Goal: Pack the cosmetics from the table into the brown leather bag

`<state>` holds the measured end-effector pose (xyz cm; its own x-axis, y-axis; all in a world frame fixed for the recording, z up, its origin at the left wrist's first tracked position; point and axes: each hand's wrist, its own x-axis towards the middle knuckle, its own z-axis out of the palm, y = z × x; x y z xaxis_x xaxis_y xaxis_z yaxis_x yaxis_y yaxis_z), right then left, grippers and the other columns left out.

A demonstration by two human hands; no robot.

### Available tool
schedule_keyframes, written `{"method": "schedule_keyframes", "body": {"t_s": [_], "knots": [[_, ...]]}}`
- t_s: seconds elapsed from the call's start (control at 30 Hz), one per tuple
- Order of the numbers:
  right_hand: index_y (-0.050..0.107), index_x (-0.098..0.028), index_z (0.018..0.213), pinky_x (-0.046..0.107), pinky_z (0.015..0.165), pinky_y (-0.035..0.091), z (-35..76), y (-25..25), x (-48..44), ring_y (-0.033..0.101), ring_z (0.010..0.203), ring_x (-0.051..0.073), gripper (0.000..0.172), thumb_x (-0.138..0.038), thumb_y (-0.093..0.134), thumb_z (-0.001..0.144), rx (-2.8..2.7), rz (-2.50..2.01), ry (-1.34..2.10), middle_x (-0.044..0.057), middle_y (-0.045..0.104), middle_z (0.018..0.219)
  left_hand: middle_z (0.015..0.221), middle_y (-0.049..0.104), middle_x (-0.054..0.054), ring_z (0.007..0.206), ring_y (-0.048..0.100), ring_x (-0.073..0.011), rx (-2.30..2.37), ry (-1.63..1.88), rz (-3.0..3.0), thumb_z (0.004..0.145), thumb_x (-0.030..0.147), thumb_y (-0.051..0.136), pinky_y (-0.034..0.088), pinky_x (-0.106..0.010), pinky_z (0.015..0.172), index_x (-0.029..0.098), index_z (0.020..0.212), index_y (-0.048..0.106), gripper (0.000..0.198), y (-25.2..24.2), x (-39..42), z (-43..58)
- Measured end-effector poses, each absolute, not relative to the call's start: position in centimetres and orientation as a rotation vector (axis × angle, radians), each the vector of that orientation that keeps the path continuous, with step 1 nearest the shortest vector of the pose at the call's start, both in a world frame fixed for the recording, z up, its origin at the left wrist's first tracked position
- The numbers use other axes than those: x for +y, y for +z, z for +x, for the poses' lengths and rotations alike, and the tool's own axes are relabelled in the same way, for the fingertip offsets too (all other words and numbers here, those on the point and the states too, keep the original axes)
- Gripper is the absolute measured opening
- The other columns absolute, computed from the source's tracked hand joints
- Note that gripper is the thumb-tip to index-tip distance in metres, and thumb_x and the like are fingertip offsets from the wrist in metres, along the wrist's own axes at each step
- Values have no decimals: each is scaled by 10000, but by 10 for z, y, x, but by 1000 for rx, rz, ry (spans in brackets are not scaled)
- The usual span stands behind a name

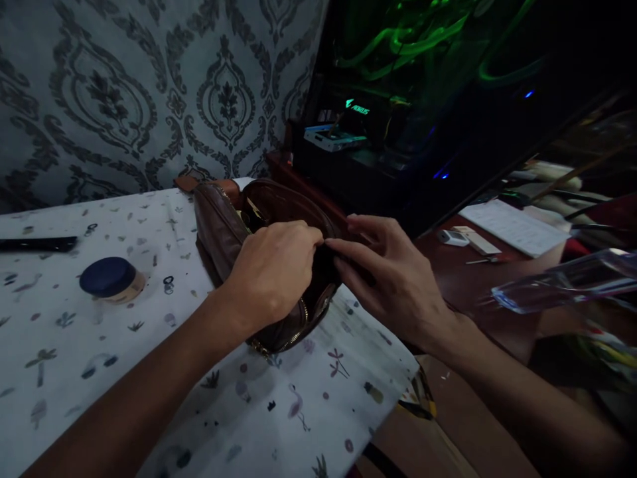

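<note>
A brown zippered bag (219, 226) lies open on the patterned white tablecloth (164, 372), its metal zipper curving along the near edge. My left hand (276, 265) reaches over the bag's opening with fingers curled; what they grip, if anything, is hidden. At the bag's right edge, my right hand (391, 272) has its thumb and index finger pinched close to my left fingertips. Whatever lies between those fingers is too dark to make out. Something yellowish shows inside the bag, behind my left hand.
A jar with a dark blue lid (112, 279) and a black strip-like object (37, 244) are at the left. Behind stands a dark computer case (378, 139) with green lights. At the right are papers (515, 226), a small white box (452, 238) and a clear plastic object (562, 282).
</note>
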<state>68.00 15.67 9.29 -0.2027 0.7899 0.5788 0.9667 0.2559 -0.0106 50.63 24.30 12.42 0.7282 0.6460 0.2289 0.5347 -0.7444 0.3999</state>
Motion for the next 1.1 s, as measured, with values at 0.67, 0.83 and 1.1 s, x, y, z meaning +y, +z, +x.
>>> {"method": "schedule_keyframes", "body": {"t_s": [0.67,0.83,1.1], "knots": [[676,-265,1127,393,679,605,675,81,155,623,1059,282,218,-238,573,938,-2092,-1675,-710,110,613,1266,1127,680,-45,1269,537,-232,557,1259,2810,915,102,520,330,-512,1183,245,1019,670,231,57,196,449],[670,-262,1115,460,750,610,677,83,157,614,1084,316,213,-235,571,928,-2102,-1670,-614,128,582,1294,1145,662,-38,1264,532,-218,584,1357,2823,912,162,570,324,-481,1182,261,979,675,159,55,198,452],[615,-257,1292,608,953,514,681,104,180,493,1298,391,367,-320,580,932,-2195,-1562,-547,148,485,1452,1185,635,-55,1274,510,-238,582,1394,2849,893,189,591,301,-503,1188,258,995,677,151,49,198,454]]}}
